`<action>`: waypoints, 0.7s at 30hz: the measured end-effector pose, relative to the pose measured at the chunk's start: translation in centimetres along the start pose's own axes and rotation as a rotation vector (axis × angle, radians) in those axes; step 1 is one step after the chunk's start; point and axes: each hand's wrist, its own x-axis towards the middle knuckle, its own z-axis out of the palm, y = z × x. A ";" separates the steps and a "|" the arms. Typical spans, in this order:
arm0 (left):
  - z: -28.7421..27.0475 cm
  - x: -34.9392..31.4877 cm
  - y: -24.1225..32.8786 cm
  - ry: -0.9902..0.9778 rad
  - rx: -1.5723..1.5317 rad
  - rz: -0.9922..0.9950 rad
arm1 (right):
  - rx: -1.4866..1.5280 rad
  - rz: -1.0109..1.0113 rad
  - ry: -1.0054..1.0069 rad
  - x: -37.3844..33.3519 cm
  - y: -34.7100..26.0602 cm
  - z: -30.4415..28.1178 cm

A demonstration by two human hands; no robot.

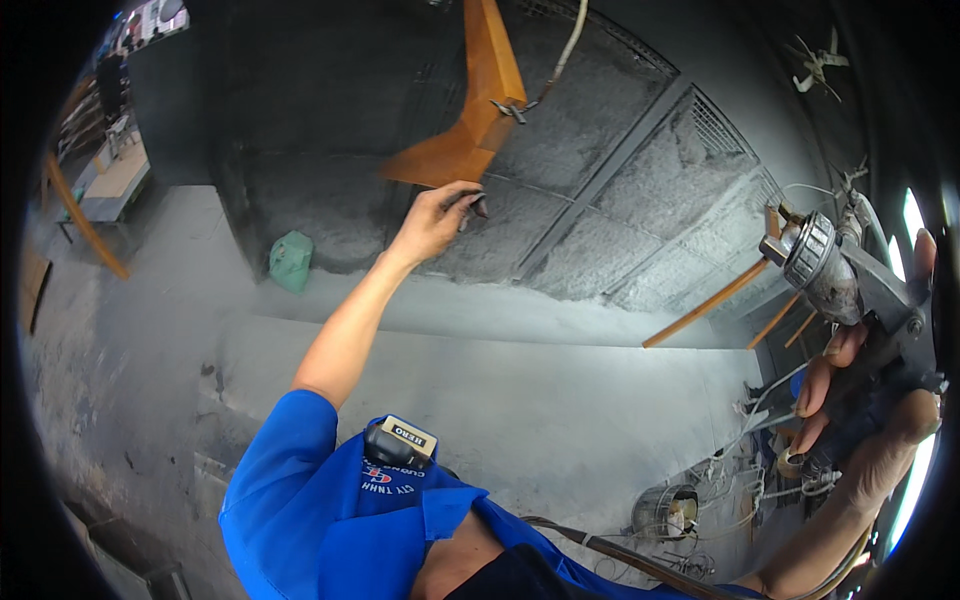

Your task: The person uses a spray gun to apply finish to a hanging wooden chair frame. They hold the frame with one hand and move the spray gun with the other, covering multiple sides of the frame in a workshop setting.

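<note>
An angled brown wooden piece [480, 130] hangs at the top middle from a metal hook [510, 108]; its lower left end is blurred. Just under its lower edge is my left hand [437, 222], arm stretched out, fingers pinched together. Something small and dark shows at the fingertips; whether it is a scrap of material or stained skin I cannot make out. At the right edge my right hand [830, 385] is wrapped round a spray gun [822, 265], raised with its nozzle toward the hanging piece. Part of the grip is hidden by my fingers.
A grey, dust-coated booth wall [640, 190] with vents stands ahead. A green bag [291, 262] lies at its foot. More brown wooden pieces [705, 303] hang at the right. A bucket [665, 511], tangled cords and a hose [610, 551] lie low right.
</note>
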 end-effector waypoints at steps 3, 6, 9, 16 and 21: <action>-0.5 0.5 -1.8 0.068 -0.068 0.030 | -0.088 0.008 0.052 0.7 0.0 -0.6; -2.0 0.8 -2.9 0.106 -0.030 0.040 | -0.108 -0.135 -0.098 3.0 0.3 -0.7; -3.2 1.0 -3.4 0.119 0.025 0.020 | -0.156 -0.183 -0.159 6.9 0.7 -0.2; -4.6 1.3 -4.2 0.097 0.150 -0.045 | -0.119 -0.498 -0.107 15.6 0.5 5.2; -4.1 1.8 -5.0 0.110 0.183 0.229 | -0.130 -0.545 -0.063 20.8 -2.0 10.9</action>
